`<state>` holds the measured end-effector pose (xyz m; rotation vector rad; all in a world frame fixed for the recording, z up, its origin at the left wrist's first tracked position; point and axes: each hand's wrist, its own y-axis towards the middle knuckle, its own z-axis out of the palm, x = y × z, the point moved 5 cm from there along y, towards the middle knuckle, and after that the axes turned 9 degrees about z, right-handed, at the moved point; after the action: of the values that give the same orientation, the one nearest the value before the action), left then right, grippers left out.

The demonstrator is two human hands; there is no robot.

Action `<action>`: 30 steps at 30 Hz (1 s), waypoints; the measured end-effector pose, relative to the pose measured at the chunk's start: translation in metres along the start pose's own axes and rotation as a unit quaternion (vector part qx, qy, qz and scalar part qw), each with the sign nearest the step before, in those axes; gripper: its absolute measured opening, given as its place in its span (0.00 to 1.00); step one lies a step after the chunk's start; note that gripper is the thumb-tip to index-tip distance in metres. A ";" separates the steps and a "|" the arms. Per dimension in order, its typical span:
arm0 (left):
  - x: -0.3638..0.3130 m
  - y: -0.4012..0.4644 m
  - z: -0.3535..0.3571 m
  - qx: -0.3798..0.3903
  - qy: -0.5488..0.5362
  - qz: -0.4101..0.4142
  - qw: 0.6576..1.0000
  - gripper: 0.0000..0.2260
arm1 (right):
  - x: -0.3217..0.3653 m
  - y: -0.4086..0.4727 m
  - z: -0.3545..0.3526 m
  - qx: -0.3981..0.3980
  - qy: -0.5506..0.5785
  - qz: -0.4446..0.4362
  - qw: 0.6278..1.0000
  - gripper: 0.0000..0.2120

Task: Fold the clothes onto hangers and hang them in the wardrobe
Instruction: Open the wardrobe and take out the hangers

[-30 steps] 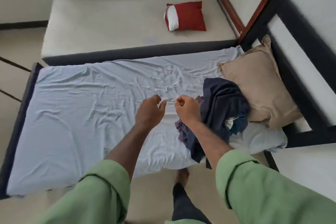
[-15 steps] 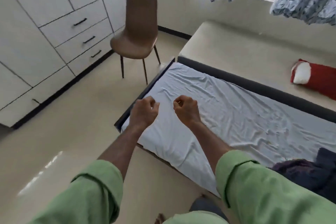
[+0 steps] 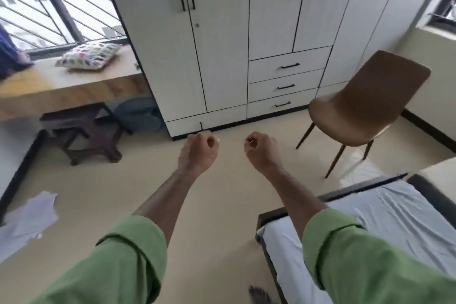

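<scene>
Both your fists, left hand (image 3: 198, 149) and right hand (image 3: 261, 147), are clenched on nothing above the smooth floor, facing the flat white wardrobe (image 3: 222, 39) (doors closed, slim black handles).

Bright daylight from window (image 3: 49, 5) far left, glass blown out. Glare patch on floor (image 3: 352, 165) under chair (image 3: 365, 116). Motion blur on left side, esp. stool (image 3: 81, 128). Wide-angle bending at edges; soft shadows.
</scene>
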<state>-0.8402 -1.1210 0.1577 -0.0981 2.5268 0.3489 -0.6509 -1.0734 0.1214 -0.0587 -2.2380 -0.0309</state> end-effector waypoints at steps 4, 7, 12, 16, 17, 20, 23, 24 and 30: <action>0.016 0.082 -0.038 -0.059 0.024 -0.029 0.998 0.09 | 0.064 0.085 0.023 0.040 -0.001 -0.050 0.998 0.05; 0.016 0.137 -0.051 -0.098 0.031 -0.011 0.995 0.09 | 0.097 0.144 0.031 0.034 -0.008 -0.083 0.996 0.05; 0.026 0.233 -0.065 -0.119 0.017 0.007 0.993 0.09 | 0.153 0.234 0.054 0.034 -0.009 -0.121 0.992 0.05; 0.057 0.320 -0.081 -0.135 0.022 0.022 0.990 0.09 | 0.200 0.310 0.077 0.016 -0.014 -0.138 0.990 0.06; 0.067 0.342 -0.087 -0.140 0.020 0.025 0.990 0.09 | 0.212 0.330 0.083 0.011 -0.012 -0.138 0.990 0.06; 0.095 0.409 -0.105 -0.146 0.020 0.049 0.988 0.09 | 0.247 0.385 0.095 -0.018 0.002 -0.136 0.990 0.06; 0.116 0.474 -0.122 -0.143 0.018 0.059 0.988 0.10 | 0.282 0.432 0.103 -0.041 0.000 -0.140 0.989 0.07; 0.121 0.496 -0.127 -0.144 0.016 0.061 0.987 0.10 | 0.294 0.450 0.106 -0.051 0.003 -0.139 0.989 0.07; 0.143 0.602 -0.141 -0.155 0.000 0.070 0.986 0.10 | 0.348 0.539 0.134 -0.070 0.019 -0.155 0.985 0.08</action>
<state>-1.1226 -0.5786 0.3259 -0.0409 2.4658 0.7959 -0.9424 -0.5184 0.3123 0.2126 -2.1834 -0.3546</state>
